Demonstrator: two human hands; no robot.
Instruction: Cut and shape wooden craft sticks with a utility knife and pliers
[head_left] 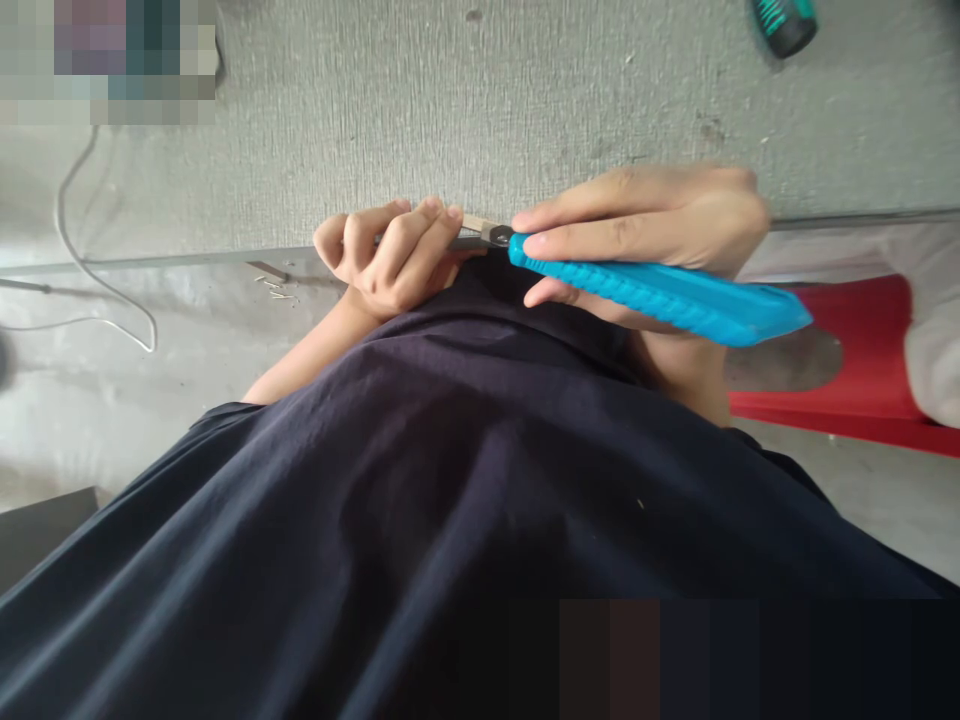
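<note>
My right hand (660, 225) grips a tool by its ribbed bright blue handle (667, 290). Two fingers lie along the handle's far side, and another fingertip shows beneath it. The tool's short dark metal front (498, 235) points left; its exact kind is not clear. My left hand (401, 250) is closed, its fingers curled round a thin pale wooden-looking strip (477, 222). The strip's exposed end meets the metal front between my hands, and the rest is hidden in my left fingers. Both hands are close to my body, at the table's near edge.
The grey textured table (337, 140) spans the top. A dark bottle (786, 30) with green lettering lies at upper right. A pale cable (64, 200) hangs at left. Small light pieces (277, 290) lie on the floor. A red stool or chair (874, 350) stands at right.
</note>
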